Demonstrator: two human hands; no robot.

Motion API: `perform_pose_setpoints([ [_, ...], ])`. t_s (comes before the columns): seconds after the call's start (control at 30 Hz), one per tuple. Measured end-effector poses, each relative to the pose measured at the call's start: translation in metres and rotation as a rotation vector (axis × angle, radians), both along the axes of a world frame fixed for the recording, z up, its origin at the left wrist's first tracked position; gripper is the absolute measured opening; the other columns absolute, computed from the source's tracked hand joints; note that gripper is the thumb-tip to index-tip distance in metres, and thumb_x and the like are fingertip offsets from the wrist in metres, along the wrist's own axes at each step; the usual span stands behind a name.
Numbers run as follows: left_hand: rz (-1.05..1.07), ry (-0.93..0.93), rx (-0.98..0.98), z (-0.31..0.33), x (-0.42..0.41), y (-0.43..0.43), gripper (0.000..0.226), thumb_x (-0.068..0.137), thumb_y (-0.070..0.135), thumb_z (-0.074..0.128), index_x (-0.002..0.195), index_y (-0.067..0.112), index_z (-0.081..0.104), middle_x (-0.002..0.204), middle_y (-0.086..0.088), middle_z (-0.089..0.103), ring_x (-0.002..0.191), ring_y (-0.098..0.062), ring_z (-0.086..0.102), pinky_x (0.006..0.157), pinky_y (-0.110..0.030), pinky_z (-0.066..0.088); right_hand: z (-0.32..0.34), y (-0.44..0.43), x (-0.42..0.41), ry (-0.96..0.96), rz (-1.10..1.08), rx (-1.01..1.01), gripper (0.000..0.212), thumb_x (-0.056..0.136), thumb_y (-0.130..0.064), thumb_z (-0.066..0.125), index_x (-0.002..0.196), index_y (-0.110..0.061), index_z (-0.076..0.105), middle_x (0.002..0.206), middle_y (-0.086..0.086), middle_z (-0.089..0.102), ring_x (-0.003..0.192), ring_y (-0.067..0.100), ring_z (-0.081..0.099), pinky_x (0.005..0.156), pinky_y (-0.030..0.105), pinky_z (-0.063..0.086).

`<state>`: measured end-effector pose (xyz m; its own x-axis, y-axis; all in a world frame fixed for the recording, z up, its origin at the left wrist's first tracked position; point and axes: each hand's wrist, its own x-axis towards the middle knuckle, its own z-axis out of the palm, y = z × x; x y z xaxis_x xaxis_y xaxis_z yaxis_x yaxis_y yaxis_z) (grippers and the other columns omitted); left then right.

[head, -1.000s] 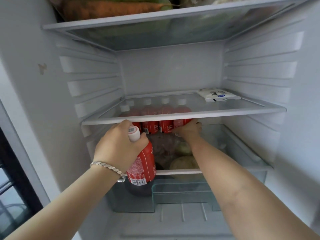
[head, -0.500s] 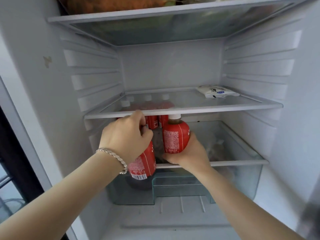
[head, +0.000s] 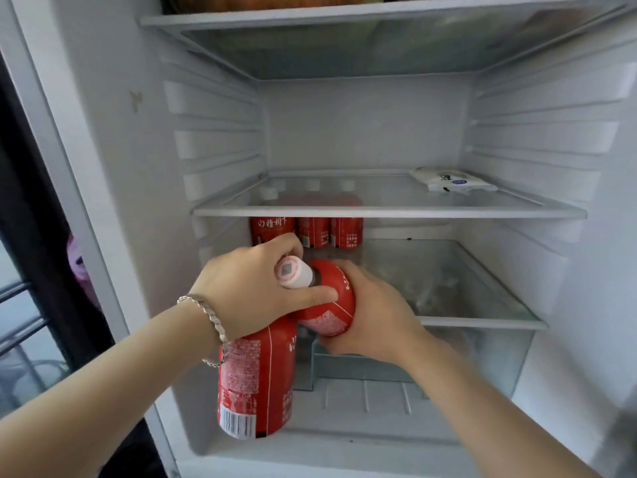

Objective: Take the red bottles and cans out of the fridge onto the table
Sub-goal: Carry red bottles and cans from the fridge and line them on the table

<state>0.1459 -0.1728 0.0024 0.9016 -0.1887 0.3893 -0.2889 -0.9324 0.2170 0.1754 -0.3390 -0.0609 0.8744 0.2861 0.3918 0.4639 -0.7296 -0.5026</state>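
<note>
This is a home, at an open household fridge (head: 113,167): white moulded walls with ribbed shelf rails (head: 544,132), glass shelves (head: 389,212) edged in white, and a clear crisper drawer (head: 482,353) at the bottom. Shop-labelled red drink bottles (head: 312,232) stand in a row at the back left of the lowest shelf, and a white packet (head: 451,180) lies at the back right corner of the shelf above. Bare hands reach in: the left hand (head: 248,291), a silver bracelet (head: 210,315) at its wrist, holds a red bottle (head: 255,384), and the right hand (head: 375,315) grips a second red bottle (head: 327,305). Past the fridge's left edge, a dark-framed window (head: 20,322) shows bars.
</note>
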Motion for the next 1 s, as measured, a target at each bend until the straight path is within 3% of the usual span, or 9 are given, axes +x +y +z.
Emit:
perform_pose_setpoints([
  [0.13,0.071,0.078,-0.028,0.002,0.004,0.006,0.044,0.074,0.071,0.044,0.073,0.028,0.054,0.071,0.015,0.058,0.066,-0.001,0.054,0.058,-0.02,0.042,0.008,0.0,0.002,0.262,0.182,-0.032,0.087,0.057,-0.035,0.088,0.128,-0.037,0.038,0.116,-0.016,0.055,0.105,0.007,0.059,0.092,0.029,0.052],
  [0.2,0.085,0.164,-0.067,0.003,0.007,0.009,0.047,0.078,0.068,0.045,0.076,0.024,0.06,0.074,0.011,0.063,0.069,-0.006,0.059,0.064,-0.026,0.048,0.012,-0.002,0.006,0.465,0.33,0.105,0.067,0.058,-0.052,0.08,0.114,-0.038,0.045,0.107,-0.018,0.057,0.101,0.004,0.061,0.092,0.028,0.054],
  [0.27,0.095,0.214,-0.057,0.004,0.01,0.013,0.048,0.08,0.067,0.045,0.076,0.022,0.061,0.077,0.007,0.065,0.07,-0.009,0.061,0.07,-0.029,0.052,0.01,-0.003,0.024,0.381,0.279,0.3,0.054,0.065,-0.07,0.059,0.104,-0.033,0.056,0.101,-0.014,0.062,0.094,0.001,0.062,0.088,0.026,0.054],
  [0.33,0.102,0.248,-0.054,0.002,0.013,0.015,0.048,0.081,0.067,0.043,0.078,0.023,0.061,0.079,0.006,0.065,0.071,-0.01,0.061,0.072,-0.03,0.053,0.003,-0.001,0.058,0.226,0.055,0.369,0.049,0.087,-0.059,0.044,0.103,-0.017,0.063,0.099,-0.003,0.067,0.092,0.01,0.064,0.088,0.031,0.051],
  [0.43,0.095,0.275,-0.096,-0.003,0.019,0.016,0.05,0.083,0.063,0.044,0.084,0.017,0.064,0.082,0.002,0.067,0.073,-0.012,0.062,0.074,-0.031,0.054,-0.008,0.002,0.119,0.313,-0.228,0.382,0.049,0.086,-0.05,0.06,0.116,-0.011,0.06,0.11,0.007,0.068,0.101,0.023,0.065,0.081,0.028,0.048],
  [0.53,0.066,0.318,-0.17,-0.008,0.026,0.014,0.05,0.083,0.061,0.048,0.083,0.014,0.066,0.083,-0.001,0.069,0.074,-0.015,0.065,0.075,-0.032,0.056,-0.013,0.001,0.158,0.421,-0.361,0.38,0.086,0.062,-0.055,0.077,0.129,-0.011,0.045,0.121,0.01,0.061,0.108,0.026,0.06,0.092,0.038,0.05],
  [0.73,0.0,0.31,-0.197,-0.014,0.039,0.012,0.042,0.083,0.058,0.049,0.074,0.02,0.062,0.075,0.005,0.065,0.067,-0.008,0.06,0.06,-0.019,0.044,-0.013,0.006,0.179,0.397,-0.357,0.537,0.112,0.031,-0.053,0.084,0.128,-0.018,0.04,0.12,0.005,0.059,0.11,0.025,0.057,0.099,0.049,0.044],
  [0.87,0.005,0.318,-0.219,-0.017,0.045,0.014,0.043,0.082,0.059,0.049,0.077,0.019,0.064,0.076,0.005,0.067,0.068,-0.008,0.062,0.061,-0.018,0.046,-0.005,0.006,0.198,0.366,-0.378,0.617,0.091,0.062,-0.038,0.085,0.133,-0.01,0.036,0.133,0.012,0.054,0.121,0.03,0.053,0.103,0.048,0.043],
  [1.0,0.011,0.304,-0.211,-0.021,0.051,0.016,0.05,0.08,0.06,0.051,0.087,0.013,0.067,0.082,0.001,0.07,0.075,-0.012,0.066,0.066,-0.02,0.049,-0.007,0.002,0.213,0.295,-0.415,0.7,0.081,0.065,-0.026,0.085,0.13,-0.007,0.041,0.13,0.013,0.057,0.118,0.028,0.056,0.1,0.043,0.046],
])
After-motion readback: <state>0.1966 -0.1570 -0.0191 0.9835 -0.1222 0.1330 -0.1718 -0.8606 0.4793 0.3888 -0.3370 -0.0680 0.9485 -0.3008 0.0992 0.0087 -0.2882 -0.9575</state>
